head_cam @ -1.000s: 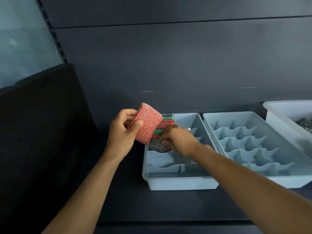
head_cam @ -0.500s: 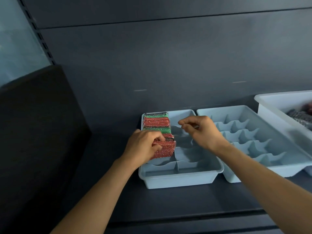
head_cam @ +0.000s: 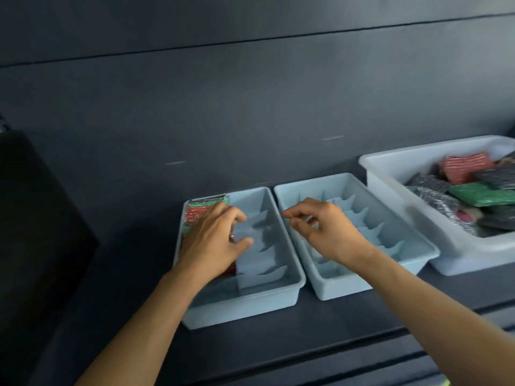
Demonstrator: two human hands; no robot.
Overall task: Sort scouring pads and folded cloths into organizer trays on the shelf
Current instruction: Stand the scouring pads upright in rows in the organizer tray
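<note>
From my end: left hand (head_cam: 211, 240) lies on the row of scouring pads (head_cam: 198, 211) packed on edge down the left side of the left tray (head_cam: 250, 305), fingers loose, not really pinching anything. Right hand (head_cam: 326, 229) hangs over the right tray (head_cam: 334, 285), fingers lightly curled, holding nothing. Both trays sit side by side on the shelf (head_cam: 278, 335). The white bin (head_cam: 390, 174) further right holds a jumble of more pads (head_cam: 482, 193).

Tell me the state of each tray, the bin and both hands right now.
Left tray: left column holds scouring pads, right column empty.
Right tray: visible compartments empty.
White bin: holds loose pads.
Left hand: rests on the scouring pads.
Right hand: over right tray, holding nothing.
</note>
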